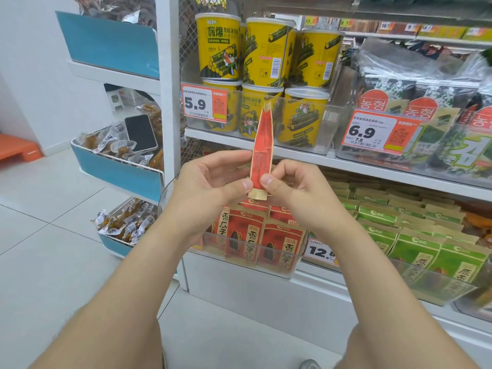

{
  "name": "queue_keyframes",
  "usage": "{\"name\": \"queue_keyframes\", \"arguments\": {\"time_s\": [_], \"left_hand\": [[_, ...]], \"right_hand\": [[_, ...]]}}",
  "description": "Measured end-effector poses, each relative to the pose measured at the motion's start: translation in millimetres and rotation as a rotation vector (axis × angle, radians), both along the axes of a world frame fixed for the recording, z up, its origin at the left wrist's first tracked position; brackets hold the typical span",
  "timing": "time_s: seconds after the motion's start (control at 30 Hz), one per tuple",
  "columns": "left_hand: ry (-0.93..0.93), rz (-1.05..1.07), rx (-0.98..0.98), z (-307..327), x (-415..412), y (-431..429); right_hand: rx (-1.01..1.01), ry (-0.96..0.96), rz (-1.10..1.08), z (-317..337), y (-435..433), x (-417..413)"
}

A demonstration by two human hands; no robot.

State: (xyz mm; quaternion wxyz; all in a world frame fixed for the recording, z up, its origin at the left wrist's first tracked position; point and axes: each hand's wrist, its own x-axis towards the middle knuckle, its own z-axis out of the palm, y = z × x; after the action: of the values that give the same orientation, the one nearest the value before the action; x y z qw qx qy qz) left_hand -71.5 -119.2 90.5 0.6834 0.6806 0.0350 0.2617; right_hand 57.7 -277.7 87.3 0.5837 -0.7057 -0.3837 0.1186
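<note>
Red packet (262,147): held upright, edge-on, pinched near its lower end by left hand (213,182) and right hand (290,187), before yellow tubs (218,46).

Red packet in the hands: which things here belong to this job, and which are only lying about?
In the job: red packet, left hand, right hand, matching packets below.
Lying about: yellow tubs, phone, green packets, seaweed packs.

1. You have yellow canisters (218,46) stacked two high on the shelf ahead, behind a 5.9 price tag (205,103).
2. On your left, a phone (141,133) lies on wrapped snacks (106,142) in a blue bin (117,171).
3. Green packets (415,241) fill the lower right shelf.
</note>
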Motion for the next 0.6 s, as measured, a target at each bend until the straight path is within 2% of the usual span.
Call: {"name": "queue_keyframes", "arguments": {"time_s": [0.3, 0.43, 0.6], "left_hand": [[0.028, -0.009, 0.012, -2, -1, 4], [0.068, -0.023, -0.071, -2, 3, 1], [0.113, 0.041, -0.042, 0, 3, -10]], "right_hand": [[-0.069, -0.111, -0.080, -1, 1, -5], [-0.089, -0.192, -0.071, 0, 2, -10], [-0.153, -0.524, -0.170, -7, 11, -22]]}}
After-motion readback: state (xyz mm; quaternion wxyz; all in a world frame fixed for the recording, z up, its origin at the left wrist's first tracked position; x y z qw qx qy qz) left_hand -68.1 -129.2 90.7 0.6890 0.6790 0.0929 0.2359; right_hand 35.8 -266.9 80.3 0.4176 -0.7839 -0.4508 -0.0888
